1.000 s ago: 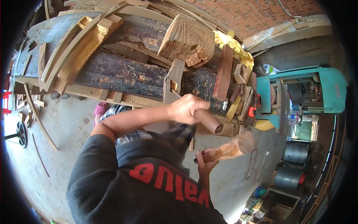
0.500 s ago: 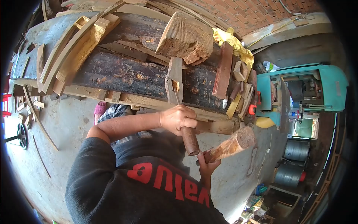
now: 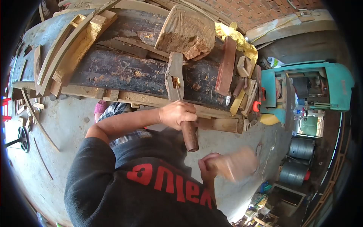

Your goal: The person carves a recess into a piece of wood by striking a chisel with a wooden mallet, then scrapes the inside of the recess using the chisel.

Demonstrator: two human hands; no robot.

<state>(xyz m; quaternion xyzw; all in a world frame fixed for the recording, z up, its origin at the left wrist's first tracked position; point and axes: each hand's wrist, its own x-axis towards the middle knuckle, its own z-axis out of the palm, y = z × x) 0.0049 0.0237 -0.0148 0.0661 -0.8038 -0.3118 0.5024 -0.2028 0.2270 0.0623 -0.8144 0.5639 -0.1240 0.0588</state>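
My left hand (image 3: 178, 114) is wrapped around a chisel (image 3: 190, 137), whose wooden handle sticks out toward me. The chisel's thin blade points away from me into a notch in a small grey-brown wood piece (image 3: 174, 66). That piece lies across a dark, rough log (image 3: 124, 72). Off to the right and nearer my body, my right hand (image 3: 208, 164) grips a wooden mallet (image 3: 238, 164). The mallet is smeared by motion and apart from the chisel handle. A big cut wood block (image 3: 185, 32) rests just beyond the notched piece.
A reddish-brown wood block (image 3: 226, 66) and a yellow cloth (image 3: 236, 39) are on the right of the logs. An orange-and-black tape measure (image 3: 256, 106) sits by the end. Curved wood strips (image 3: 72, 49) lie at left. A teal machine (image 3: 338, 87) stands at right.
The mallet has swung toward my body, away from the chisel handle, and is now blurred. The chisel stays in my left hand at the notched piece. The whole view has shifted slightly.
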